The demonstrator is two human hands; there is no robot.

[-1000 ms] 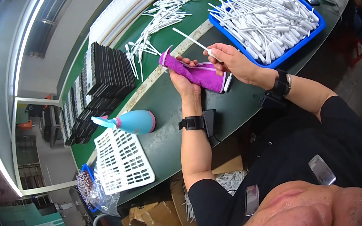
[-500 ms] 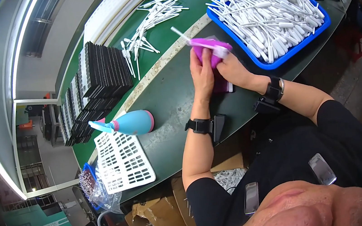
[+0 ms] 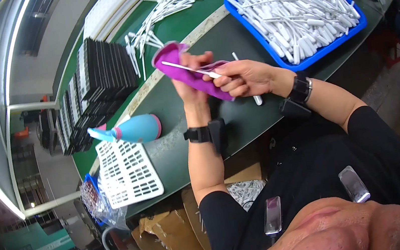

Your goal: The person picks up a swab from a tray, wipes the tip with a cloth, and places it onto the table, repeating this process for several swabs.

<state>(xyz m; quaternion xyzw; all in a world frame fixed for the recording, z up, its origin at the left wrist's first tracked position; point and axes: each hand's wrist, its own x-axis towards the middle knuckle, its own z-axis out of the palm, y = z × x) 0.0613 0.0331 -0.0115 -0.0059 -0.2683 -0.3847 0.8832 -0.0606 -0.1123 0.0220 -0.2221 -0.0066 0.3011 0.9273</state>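
Observation:
A purple cloth (image 3: pixel 172 76) lies spread over the palm of my left hand (image 3: pixel 189 92), which holds it with the fingers partly stretched out. My right hand (image 3: pixel 249 76) pinches the thicker end of a thin white plastic stick (image 3: pixel 180 67), whose slender shaft lies across the cloth and points up and left. Part of the cloth hangs below my right fingers. Another white stick (image 3: pixel 258 100) rests on the dark green table, partly hidden behind my right hand. Just beyond stands a blue tray (image 3: pixel 299 66) heaped with similar white sticks (image 3: pixel 299 16).
A light-blue spray bottle (image 3: pixel 141 128) lies beside a white slotted plastic panel (image 3: pixel 130 172) on the left. Behind it rise stacked black trays (image 3: pixel 108 69). Loose white sticks (image 3: pixel 171 2) are scattered at the far side. Cardboard boxes (image 3: pixel 172 240) sit under the table.
Both hands have moved apart somewhat, the left one leftward and toward me. The cloth, bunched around a stick before, is now opened out, with the stick in my right fingers.

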